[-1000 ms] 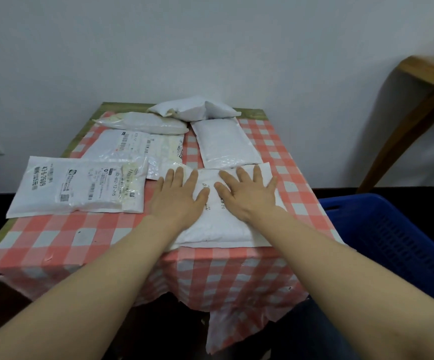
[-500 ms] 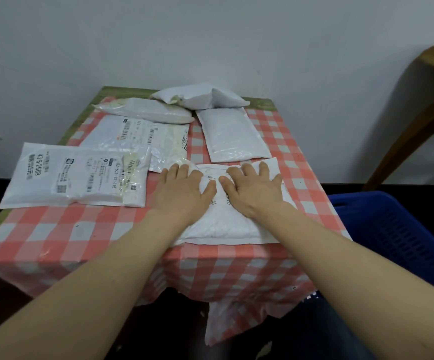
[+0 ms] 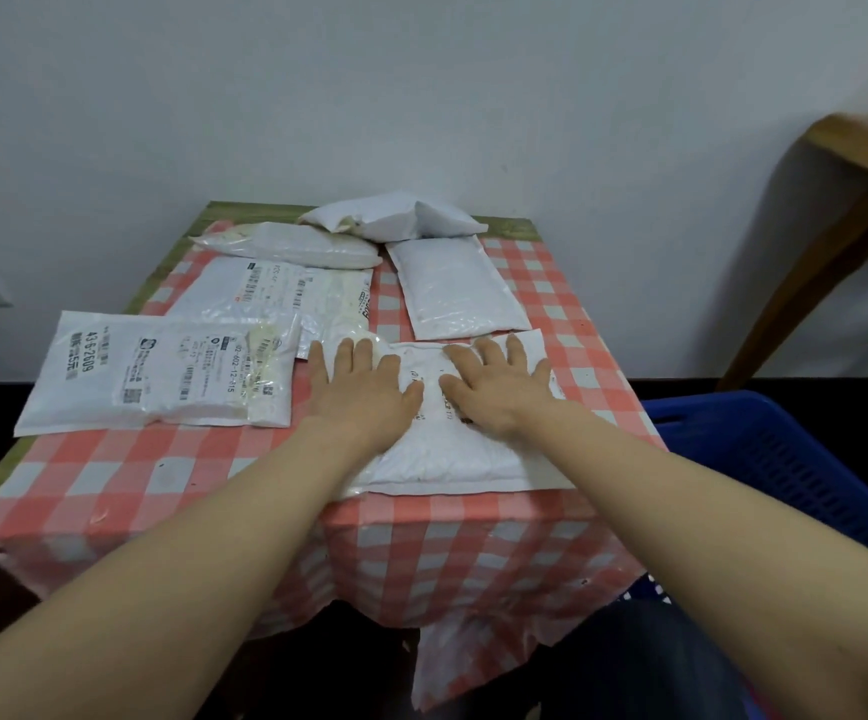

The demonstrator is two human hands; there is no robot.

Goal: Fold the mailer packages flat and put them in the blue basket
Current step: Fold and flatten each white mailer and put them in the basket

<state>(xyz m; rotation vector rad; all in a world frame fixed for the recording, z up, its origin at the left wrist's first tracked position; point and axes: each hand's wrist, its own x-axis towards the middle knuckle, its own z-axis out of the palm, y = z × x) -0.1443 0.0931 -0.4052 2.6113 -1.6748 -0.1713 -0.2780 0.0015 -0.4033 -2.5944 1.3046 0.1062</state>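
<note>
Left hand (image 3: pixel 364 392): flat, fingers straight, pressed on the near mailer (image 3: pixel 452 449).
Right hand (image 3: pixel 499 389): likewise flat on it.
Near mailer: at the tabletop's (image 3: pixel 110 475) front edge.
Blue basket (image 3: pixel 795 470): right of the tabletop.

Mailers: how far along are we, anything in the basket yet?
Done: nothing shows in the visible part of the blue basket. In hand: left hand and right hand press the near mailer flat. Left: folding it, plus five more mailers on the table.
</note>
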